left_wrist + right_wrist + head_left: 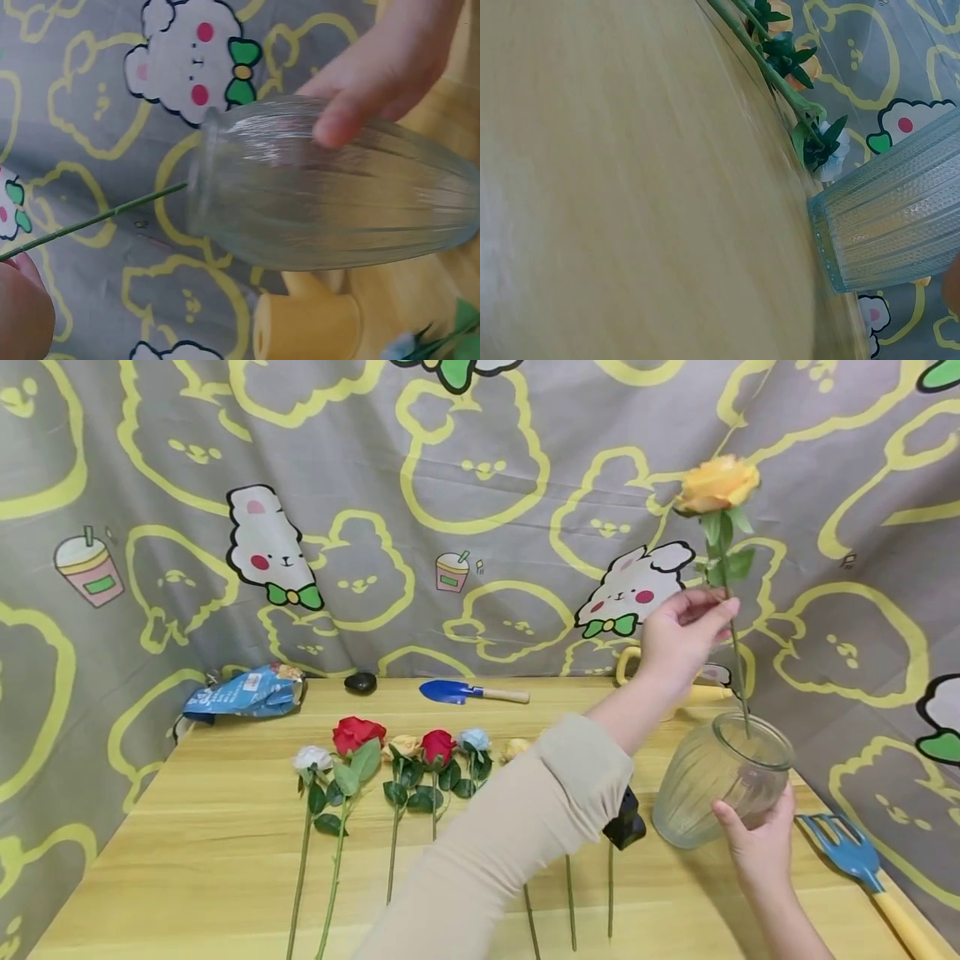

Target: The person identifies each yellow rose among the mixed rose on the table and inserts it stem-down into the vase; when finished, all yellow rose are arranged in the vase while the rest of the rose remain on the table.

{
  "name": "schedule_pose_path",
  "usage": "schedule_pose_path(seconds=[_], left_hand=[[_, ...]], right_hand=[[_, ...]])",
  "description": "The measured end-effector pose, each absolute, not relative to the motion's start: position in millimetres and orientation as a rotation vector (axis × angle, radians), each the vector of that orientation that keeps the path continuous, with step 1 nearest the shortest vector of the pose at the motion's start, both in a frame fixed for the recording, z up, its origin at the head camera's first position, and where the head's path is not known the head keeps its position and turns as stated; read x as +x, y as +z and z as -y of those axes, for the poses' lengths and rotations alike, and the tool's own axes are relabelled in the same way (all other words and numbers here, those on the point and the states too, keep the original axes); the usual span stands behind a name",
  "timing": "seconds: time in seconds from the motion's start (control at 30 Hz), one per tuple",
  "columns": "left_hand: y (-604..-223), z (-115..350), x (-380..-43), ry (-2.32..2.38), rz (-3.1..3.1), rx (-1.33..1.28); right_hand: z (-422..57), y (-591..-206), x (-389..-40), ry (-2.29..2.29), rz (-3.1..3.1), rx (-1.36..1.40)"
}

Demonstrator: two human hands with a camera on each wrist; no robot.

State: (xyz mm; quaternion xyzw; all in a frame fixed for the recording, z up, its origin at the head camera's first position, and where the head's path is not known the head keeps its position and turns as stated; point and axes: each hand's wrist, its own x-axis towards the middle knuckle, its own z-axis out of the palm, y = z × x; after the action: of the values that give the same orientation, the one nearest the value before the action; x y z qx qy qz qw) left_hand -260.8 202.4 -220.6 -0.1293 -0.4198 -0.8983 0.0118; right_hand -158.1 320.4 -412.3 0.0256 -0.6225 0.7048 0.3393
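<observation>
My left hand point(686, 631) pinches the green stem of an orange-yellow rose point(718, 485), holding it upright with the bloom up high. The stem's lower end is at the mouth of a clear ribbed glass vase point(697, 789). My right hand point(761, 847) grips the vase from its right side, and the vase leans with its mouth to the right. In the left wrist view, the stem tip meets the vase rim point(212, 161), while the right hand's thumb point(341, 120) lies on the glass. The right wrist view shows the vase's base point(829, 244) and only a bit of the hand.
Several flowers lie on the wooden table, among them a white one point(312, 758) and red roses point(358, 735). Behind are a blue bag point(247, 693), black object point(361, 683), blue trowel point(450, 692) and yellow watering can point(307, 326). A blue hand fork point(847, 852) lies right.
</observation>
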Motion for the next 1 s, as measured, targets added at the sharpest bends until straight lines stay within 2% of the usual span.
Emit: schedule_pose_path(seconds=[0.37, 0.6, 1.0], left_hand=[[-277, -222, -248, -2.737, 1.634, -0.336], [-291, -220, -243, -2.318, 2.178, -0.348], [-301, -214, -244, -1.848, 2.551, -0.559]], right_hand=[[-322, -412, -157, 1.846, 1.591, 0.048], [-321, -413, -157, 1.85, 1.582, 0.091], [-321, -415, -160, 1.847, 1.593, 0.119]])
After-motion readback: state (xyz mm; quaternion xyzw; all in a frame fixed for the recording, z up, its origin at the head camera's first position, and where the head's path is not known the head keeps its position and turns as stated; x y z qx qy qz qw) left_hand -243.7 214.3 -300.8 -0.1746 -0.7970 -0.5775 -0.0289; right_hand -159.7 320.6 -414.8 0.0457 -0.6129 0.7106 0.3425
